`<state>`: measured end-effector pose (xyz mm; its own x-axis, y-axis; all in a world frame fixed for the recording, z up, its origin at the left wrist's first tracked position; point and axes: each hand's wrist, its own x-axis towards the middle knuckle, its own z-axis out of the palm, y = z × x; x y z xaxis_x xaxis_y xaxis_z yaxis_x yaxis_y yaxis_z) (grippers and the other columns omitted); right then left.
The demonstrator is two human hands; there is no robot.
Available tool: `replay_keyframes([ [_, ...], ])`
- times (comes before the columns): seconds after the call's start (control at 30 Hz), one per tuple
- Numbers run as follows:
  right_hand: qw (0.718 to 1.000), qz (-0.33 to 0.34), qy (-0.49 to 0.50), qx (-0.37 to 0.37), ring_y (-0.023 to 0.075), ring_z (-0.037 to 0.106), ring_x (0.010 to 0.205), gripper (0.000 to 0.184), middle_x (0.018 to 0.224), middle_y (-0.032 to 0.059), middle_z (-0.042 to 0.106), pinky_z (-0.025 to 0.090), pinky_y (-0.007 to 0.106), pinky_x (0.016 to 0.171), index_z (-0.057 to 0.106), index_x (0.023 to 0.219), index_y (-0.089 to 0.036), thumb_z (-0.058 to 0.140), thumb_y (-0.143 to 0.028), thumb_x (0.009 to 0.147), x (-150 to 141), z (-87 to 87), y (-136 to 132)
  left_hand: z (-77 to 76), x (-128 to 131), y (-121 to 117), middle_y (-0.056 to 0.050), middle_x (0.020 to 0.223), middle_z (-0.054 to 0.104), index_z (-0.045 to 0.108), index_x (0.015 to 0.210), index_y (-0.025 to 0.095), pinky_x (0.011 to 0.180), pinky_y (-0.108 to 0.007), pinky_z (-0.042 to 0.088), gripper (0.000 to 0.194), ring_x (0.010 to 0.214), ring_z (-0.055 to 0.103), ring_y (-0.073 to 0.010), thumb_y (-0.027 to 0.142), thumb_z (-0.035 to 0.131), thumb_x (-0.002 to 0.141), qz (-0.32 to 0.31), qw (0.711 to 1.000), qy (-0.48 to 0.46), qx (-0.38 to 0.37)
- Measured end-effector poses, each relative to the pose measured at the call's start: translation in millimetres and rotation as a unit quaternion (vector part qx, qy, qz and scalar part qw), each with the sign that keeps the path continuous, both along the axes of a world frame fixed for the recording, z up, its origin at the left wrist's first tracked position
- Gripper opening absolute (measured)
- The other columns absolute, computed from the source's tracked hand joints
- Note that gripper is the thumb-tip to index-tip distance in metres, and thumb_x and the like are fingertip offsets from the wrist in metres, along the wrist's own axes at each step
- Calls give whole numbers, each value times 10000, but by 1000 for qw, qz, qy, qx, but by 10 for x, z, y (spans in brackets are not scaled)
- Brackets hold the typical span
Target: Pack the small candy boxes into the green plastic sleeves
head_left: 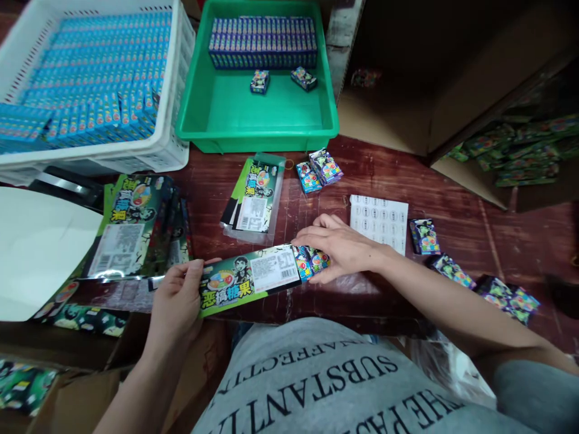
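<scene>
A long green-and-black printed candy bag point(230, 283) lies level across the near edge of the table. My left hand point(178, 295) pinches its left end, thumb on top. At its right end, my right hand point(337, 248) is closed around small candy boxes point(312, 262), blue and purple, which sit at the mouth of the bag. How far they reach inside is hidden by the print. Beyond the bag lie several flat bags point(256, 199) in clear film. Two more small boxes point(319, 170) rest together past my right hand.
A green tray point(257, 144) holds rows of small boxes, with a white crate point(174, 120) of blue boxes to its left. Stacked bags point(129, 223) lie at left. A sticker sheet point(384, 217) and loose boxes point(425, 236) are at right, near an open carton point(389, 123).
</scene>
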<state>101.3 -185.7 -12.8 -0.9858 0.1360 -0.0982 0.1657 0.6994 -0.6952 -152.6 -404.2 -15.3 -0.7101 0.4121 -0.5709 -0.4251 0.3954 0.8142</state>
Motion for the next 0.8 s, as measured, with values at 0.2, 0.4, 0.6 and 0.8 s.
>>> replay_keyframes([
  [0.2, 998, -52, 17, -20, 374, 393, 1440, 1118, 1625, 171, 374, 338, 586, 1190, 326, 1594, -206, 758, -761, 725, 112, -180, -92, -154, 67, 43, -40, 903, 790, 630, 904, 193, 750, -359, 645, 290, 784, 760, -205, 413, 777, 786, 9, 1000, 21, 6],
  [0.4, 999, -45, 12, -16, 344, 513, 1332, 832, 1403, 137, 582, 237, 642, 1241, 471, 1487, -234, 799, -579, 804, 303, -148, -1, -209, 49, 32, -47, 935, 791, 627, 934, 182, 759, -349, 630, 370, 794, 757, -201, 454, 808, 761, -4, 1000, 4, 2],
  [0.6, 999, -36, 23, -15, 329, 581, 1253, 814, 1321, 135, 616, 98, 687, 1252, 530, 1423, -222, 846, -565, 755, 240, -129, 73, -156, 82, 105, -42, 988, 786, 639, 947, 189, 738, -342, 622, 360, 762, 738, -187, 464, 797, 777, -29, 999, -13, -1],
  [0.8, 974, -189, 123, -16, 321, 530, 1368, 949, 1413, 184, 580, 141, 638, 1260, 480, 1447, -192, 825, -678, 709, 172, -57, 30, -60, 134, 259, -36, 919, 770, 700, 945, 185, 642, -287, 569, 400, 759, 689, -196, 549, 704, 779, 0, 987, 123, -101],
])
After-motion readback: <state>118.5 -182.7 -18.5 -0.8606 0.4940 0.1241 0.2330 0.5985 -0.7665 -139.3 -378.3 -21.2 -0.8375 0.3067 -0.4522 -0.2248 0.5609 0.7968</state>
